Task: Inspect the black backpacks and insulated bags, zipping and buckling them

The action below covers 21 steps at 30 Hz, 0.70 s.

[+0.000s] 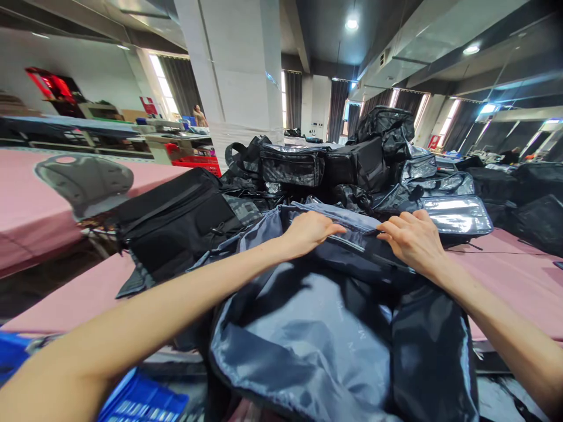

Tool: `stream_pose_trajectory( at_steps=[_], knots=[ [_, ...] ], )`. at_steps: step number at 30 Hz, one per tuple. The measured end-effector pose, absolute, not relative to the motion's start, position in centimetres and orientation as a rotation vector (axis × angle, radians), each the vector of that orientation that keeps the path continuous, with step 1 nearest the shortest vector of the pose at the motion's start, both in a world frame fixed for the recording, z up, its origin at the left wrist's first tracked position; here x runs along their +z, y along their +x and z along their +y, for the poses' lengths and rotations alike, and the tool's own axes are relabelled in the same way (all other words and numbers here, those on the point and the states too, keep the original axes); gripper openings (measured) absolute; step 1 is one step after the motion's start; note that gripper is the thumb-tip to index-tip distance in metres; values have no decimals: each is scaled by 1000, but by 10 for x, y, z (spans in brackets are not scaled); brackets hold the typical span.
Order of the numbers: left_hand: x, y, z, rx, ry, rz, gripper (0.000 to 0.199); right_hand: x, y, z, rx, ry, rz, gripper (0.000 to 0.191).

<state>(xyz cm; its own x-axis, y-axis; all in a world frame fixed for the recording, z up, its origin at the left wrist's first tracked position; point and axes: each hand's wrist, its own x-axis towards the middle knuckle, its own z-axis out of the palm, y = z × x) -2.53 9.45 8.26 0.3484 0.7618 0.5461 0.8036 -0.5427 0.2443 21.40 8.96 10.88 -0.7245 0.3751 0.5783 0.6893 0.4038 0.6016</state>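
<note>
A large black bag lies spread out in front of me, its pale grey-blue lining facing up. At the far rim of this bag, my left hand has its fingers curled around the edge, thumb stretched toward the right. A short way to the right, my right hand pinches the same rim between thumb and fingers, by a dark strip. Between both hands runs a zipper edge. The fingertips of my left hand are partly hidden behind the hand itself.
Black bags are heaped beyond my hands, with another black bag at left. Pink cloth covers the table. A blue crate stands low at left, near a grey chair. A person is far back.
</note>
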Motion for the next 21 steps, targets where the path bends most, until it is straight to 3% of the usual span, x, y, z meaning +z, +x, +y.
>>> stream_pose_trajectory(
  at_steps=[10,21],
  knots=[
    [69,3,103,-1016,-2211,-1593,14,105,217,97,-1117,-910,-2301,15],
    [65,-21,114,-1655,-2872,-1284,14,115,185,93,-1274,-849,-2341,12]
  ],
)
